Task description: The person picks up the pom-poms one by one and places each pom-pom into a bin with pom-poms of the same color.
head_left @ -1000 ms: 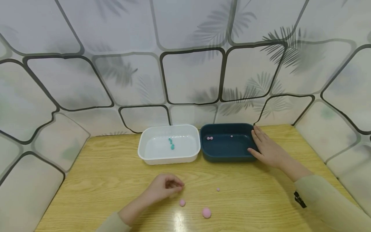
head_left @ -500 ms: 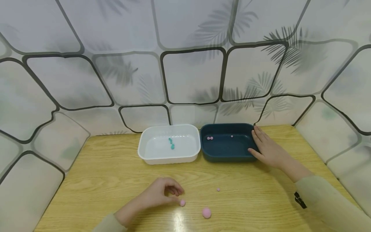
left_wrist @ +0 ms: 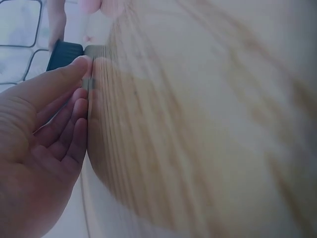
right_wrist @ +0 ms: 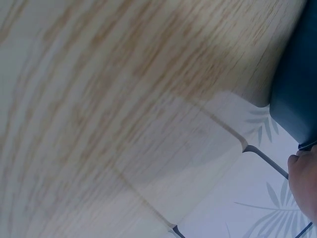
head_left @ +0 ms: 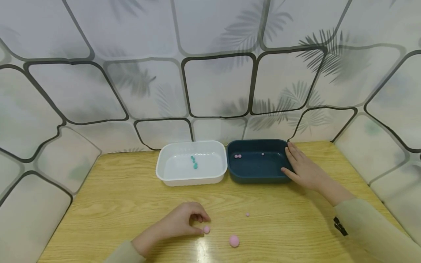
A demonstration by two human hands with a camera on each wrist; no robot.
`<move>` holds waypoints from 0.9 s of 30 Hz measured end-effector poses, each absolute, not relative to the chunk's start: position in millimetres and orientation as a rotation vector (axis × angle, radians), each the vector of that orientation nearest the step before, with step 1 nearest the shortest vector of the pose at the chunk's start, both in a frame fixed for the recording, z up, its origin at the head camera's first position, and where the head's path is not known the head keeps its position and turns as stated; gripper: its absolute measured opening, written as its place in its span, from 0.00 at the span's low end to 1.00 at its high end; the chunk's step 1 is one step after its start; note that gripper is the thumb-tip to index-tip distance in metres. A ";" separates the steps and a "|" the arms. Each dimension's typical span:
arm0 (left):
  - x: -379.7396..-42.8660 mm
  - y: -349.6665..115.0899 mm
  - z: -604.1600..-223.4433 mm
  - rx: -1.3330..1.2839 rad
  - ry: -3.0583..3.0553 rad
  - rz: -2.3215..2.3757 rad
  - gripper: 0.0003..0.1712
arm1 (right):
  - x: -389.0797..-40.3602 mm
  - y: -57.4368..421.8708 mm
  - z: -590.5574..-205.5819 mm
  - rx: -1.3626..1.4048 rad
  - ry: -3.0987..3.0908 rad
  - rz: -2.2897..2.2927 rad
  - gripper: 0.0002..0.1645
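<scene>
Low over the table, my left hand (head_left: 184, 220) has its fingers loosely bent, with the thumb tip beside a small pink ball (head_left: 206, 229). The index fingertip stands apart from that ball; whether the thumb touches it I cannot tell. In the left wrist view the left hand (left_wrist: 42, 134) lies along the tabletop, thumb above the other fingers. My right hand (head_left: 306, 170) rests with straight fingers on the right end of a dark blue tray (head_left: 260, 180). In the right wrist view just part of that hand (right_wrist: 304, 181) shows beside the tray (right_wrist: 294, 94).
A larger pink ball (head_left: 234, 241) and a tiny one (head_left: 247, 214) lie on the wooden table (head_left: 125, 190). Several small pink balls (head_left: 238, 156) are inside the blue tray. A white tray (head_left: 190, 181) adjoins it, holding several teal balls (head_left: 195, 166). Patterned cloth (head_left: 217, 87) rises behind.
The left hand has moved slightly down toward the near pink ball, and its thumb has come up beside it. My right hand stays on the blue tray.
</scene>
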State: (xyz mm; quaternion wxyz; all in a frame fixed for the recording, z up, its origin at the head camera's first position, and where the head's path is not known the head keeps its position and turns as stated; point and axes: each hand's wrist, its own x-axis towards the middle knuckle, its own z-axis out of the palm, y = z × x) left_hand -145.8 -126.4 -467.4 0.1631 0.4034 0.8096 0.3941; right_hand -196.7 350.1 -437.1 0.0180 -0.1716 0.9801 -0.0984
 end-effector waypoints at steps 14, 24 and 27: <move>-145.6 -119.0 -468.2 1.200 2.367 1.010 0.10 | -196.4 350.4 -437.8 -0.543 3.057 -0.315 0.55; -147.2 -118.1 -469.2 1.313 2.377 0.982 0.04 | -196.0 349.2 -436.1 -0.528 3.042 -0.316 0.55; -147.5 -118.3 -470.4 1.320 2.376 0.987 0.04 | -196.1 349.2 -436.3 -0.531 3.046 -0.310 0.55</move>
